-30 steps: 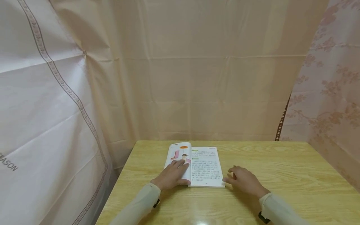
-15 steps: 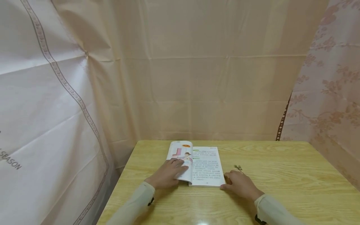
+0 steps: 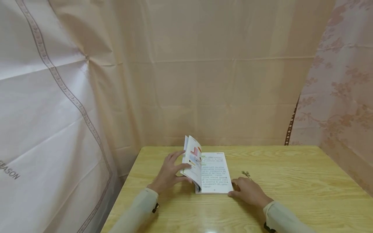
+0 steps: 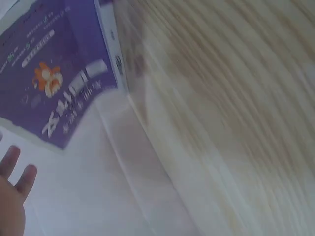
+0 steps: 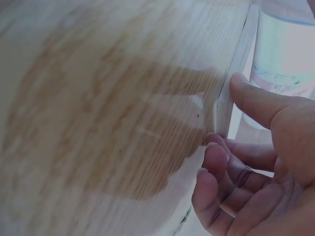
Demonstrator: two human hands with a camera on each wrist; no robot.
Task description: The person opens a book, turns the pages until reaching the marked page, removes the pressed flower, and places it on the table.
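The book [image 3: 214, 173] is a thin paperback with white pages: the right page carries lines of small print under green headings, the raised left pages show coloured pictures, and the left wrist view shows a purple cover [image 4: 54, 73] with white lettering and an orange figure. It lies on the table [image 3: 291, 181] towards the far left corner, well short of the near edge.

Half a second ago the left pages lay almost flat under the left hand; now they stand up steeply from the spine, fanned a little, and the left hand [image 3: 170, 171] has shifted to their outer side, fingers spread and nearly straight against them with the thumb at the page edge. The right hand [image 3: 249, 191] stays at the book's near right corner, thumb on the edge of the page block and fingers loosely curled beside it, gripping nothing that can be made out. A small sprig [image 3: 246, 174] lies on the table just beyond that hand.

The book's long axis runs from the near edge to the far edge of the table, with the spine along it and the top of the pages pointing to the far edge.
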